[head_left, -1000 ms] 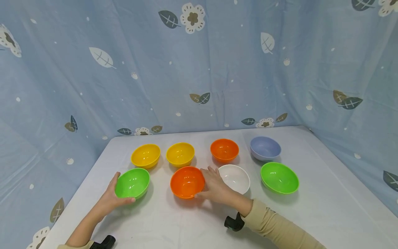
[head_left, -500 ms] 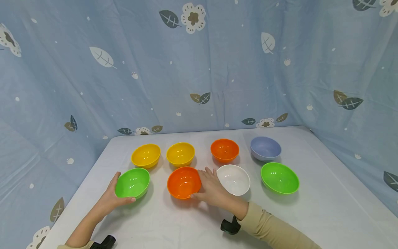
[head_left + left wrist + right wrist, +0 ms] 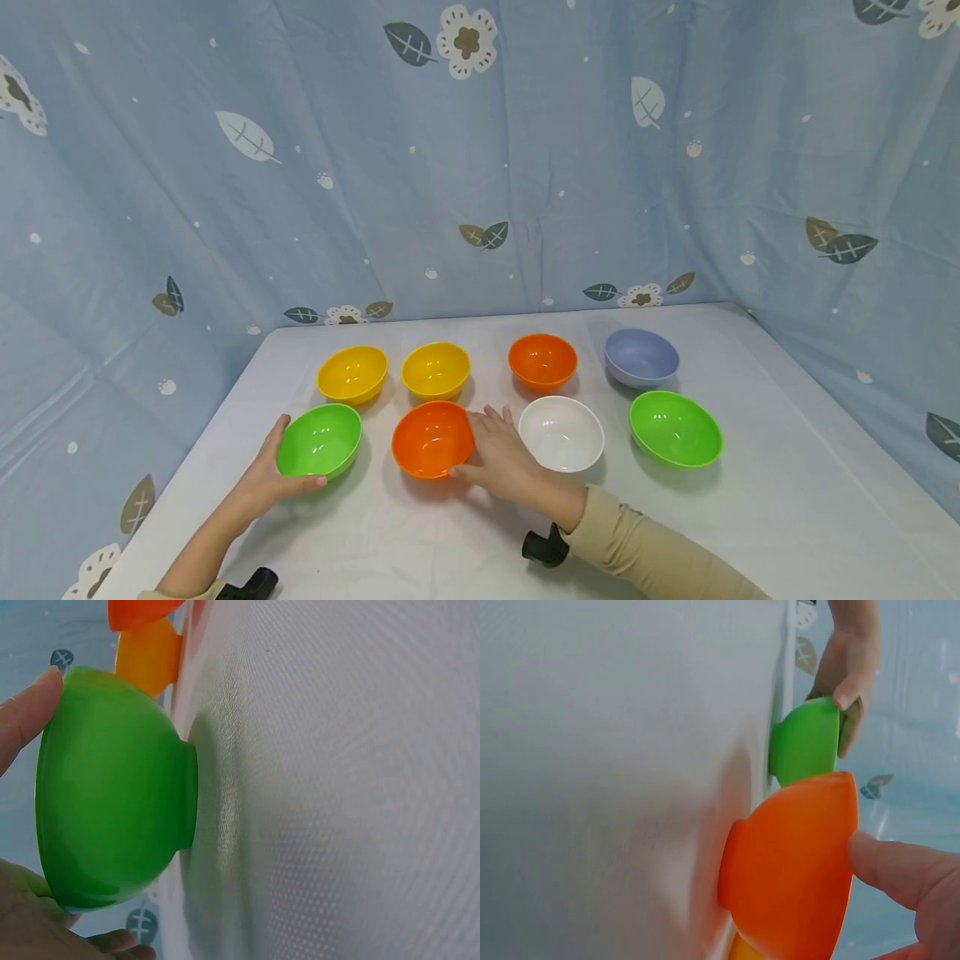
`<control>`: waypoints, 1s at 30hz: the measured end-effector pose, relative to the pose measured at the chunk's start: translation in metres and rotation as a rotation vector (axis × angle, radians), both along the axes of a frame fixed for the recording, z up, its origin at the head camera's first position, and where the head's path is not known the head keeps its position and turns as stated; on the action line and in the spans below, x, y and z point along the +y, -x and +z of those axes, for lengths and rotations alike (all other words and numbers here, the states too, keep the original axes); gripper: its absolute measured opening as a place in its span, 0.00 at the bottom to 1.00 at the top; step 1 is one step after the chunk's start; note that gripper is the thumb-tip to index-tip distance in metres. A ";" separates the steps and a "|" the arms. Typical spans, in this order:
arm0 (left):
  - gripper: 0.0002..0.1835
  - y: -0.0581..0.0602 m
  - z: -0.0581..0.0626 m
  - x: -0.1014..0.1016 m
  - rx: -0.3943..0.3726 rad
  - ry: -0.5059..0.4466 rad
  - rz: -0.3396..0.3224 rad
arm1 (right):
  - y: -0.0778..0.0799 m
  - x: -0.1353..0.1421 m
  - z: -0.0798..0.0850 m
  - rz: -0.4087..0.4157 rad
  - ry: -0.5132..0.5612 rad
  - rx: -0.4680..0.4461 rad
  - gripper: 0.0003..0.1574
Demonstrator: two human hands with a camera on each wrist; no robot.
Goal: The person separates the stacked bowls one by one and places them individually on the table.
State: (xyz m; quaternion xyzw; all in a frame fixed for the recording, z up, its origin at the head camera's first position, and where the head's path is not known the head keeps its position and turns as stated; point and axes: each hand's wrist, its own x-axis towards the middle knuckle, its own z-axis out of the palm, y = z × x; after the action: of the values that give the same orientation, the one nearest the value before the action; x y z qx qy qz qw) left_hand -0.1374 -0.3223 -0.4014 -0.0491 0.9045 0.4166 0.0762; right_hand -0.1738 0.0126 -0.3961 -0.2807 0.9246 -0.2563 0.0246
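In the head view my left hand (image 3: 268,477) holds a green bowl (image 3: 319,442) at its left side, thumb along the near rim and fingers at the far side. The left wrist view has this green bowl (image 3: 112,795) upright, its foot right at the cloth. My right hand (image 3: 504,460) spans the right side of an orange bowl (image 3: 432,440), its thumb at the near rim. Seen from the right wrist, the thumb (image 3: 889,862) presses against the rim of the orange bowl (image 3: 787,870). To the right of that hand stands a white bowl (image 3: 562,435).
Behind are two yellow bowls, one at left (image 3: 352,377) and one nearer the middle (image 3: 437,372). Another orange bowl (image 3: 543,363) and a blue bowl (image 3: 641,358) continue that row. A second green bowl (image 3: 675,430) stands at right. A patterned curtain (image 3: 480,167) hangs behind the white-covered table (image 3: 420,542).
My right hand and the orange bowl have slid left, toward the green bowl in my left hand, widening the space to the white bowl. The left hand has stayed put.
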 end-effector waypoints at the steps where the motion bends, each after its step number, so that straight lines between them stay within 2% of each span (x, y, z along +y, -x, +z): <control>1: 0.64 0.000 0.000 0.000 0.002 0.002 -0.001 | 0.000 -0.001 0.000 -0.001 -0.005 0.001 0.47; 15: 0.63 -0.002 0.000 -0.002 0.040 0.010 -0.019 | -0.006 -0.010 0.003 -0.050 -0.120 0.045 0.46; 30: 0.63 -0.001 -0.002 -0.001 0.037 0.019 -0.018 | -0.007 -0.007 0.001 -0.040 -0.094 0.078 0.42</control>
State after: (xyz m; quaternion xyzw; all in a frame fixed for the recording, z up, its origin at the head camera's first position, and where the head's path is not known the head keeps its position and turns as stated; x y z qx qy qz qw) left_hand -0.1363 -0.3236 -0.4029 -0.0341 0.9101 0.4082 0.0629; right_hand -0.1669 0.0051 -0.3951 -0.2707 0.9413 -0.2019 -0.0035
